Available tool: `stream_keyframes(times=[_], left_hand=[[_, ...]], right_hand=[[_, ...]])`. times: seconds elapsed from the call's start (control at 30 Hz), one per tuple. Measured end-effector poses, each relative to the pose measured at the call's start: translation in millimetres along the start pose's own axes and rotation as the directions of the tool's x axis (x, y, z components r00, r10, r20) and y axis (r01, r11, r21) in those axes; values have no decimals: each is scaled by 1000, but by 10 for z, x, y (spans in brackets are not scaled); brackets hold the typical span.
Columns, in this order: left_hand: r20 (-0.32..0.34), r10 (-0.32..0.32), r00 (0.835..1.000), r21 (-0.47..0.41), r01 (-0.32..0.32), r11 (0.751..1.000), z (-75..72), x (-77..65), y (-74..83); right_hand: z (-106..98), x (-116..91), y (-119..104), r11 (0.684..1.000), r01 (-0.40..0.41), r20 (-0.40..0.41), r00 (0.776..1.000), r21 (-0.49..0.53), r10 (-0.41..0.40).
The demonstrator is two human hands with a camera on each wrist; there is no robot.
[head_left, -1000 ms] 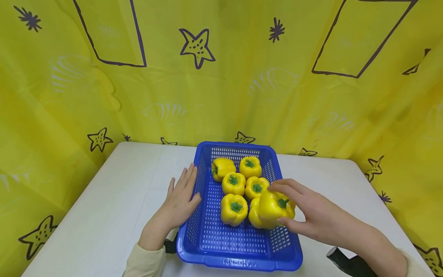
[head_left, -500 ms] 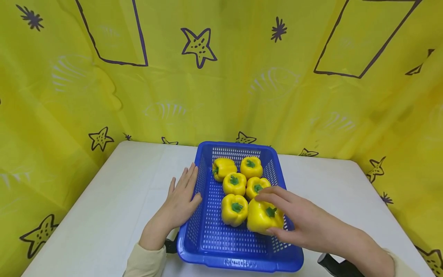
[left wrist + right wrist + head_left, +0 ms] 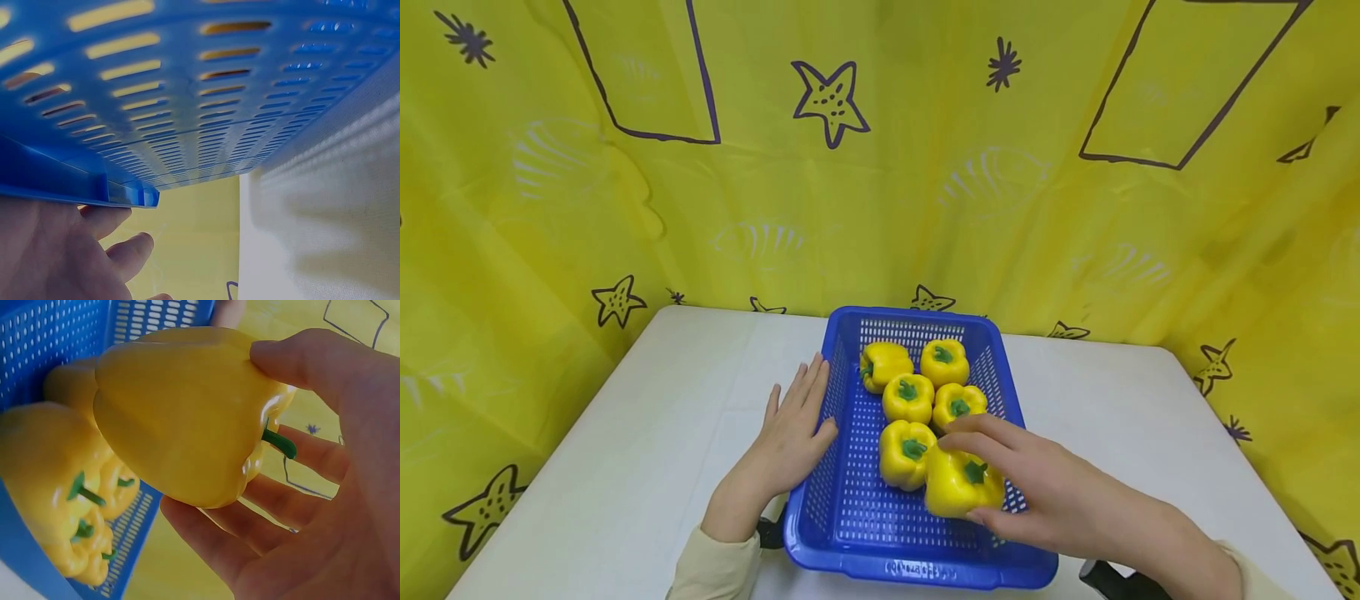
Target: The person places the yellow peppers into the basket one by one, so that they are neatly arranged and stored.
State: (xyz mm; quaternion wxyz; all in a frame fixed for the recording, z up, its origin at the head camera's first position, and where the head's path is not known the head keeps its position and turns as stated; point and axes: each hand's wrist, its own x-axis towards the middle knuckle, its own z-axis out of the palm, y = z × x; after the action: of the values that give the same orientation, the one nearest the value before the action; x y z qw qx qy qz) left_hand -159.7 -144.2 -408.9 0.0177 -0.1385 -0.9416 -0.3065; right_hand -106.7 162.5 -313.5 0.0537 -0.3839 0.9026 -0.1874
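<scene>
My right hand grips a yellow bell pepper, thumb on one side and fingers on the other, over the near right part of a blue perforated basket. Close up in the right wrist view, the gripped pepper lies on its side with its green stem toward the palm. Several other bell peppers sit in the basket, mostly stem up; one at the far left lies sideways. What is beneath the held pepper is hidden in the head view. My left hand rests with extended fingers along the basket's left rim.
The basket stands on a white table. Yellow patterned curtains enclose the back and sides. Black straps or fittings show near both wrists, one below the right wrist.
My right hand has brought the bell pepper leftward and a little nearer to me, from beside the basket's right wall to farther inside. The left hand and basket look still.
</scene>
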Motion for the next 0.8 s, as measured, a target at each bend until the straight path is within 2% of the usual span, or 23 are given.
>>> stream_keyframes(times=[0.3,0.47,0.8], left_hand=[[2,-4,1000,3,4,1000,5,8,-8],[6,-5,1000,3,5,1000,-1,10,-7],[12,-8,1000,4,8,1000,-7,5,0]], right_hand=[[95,59,-32,999,15,93,995,42,-19],[137,95,-19,999,13,139,990,30,-17],[249,122,14,997,76,169,983,2,-75]])
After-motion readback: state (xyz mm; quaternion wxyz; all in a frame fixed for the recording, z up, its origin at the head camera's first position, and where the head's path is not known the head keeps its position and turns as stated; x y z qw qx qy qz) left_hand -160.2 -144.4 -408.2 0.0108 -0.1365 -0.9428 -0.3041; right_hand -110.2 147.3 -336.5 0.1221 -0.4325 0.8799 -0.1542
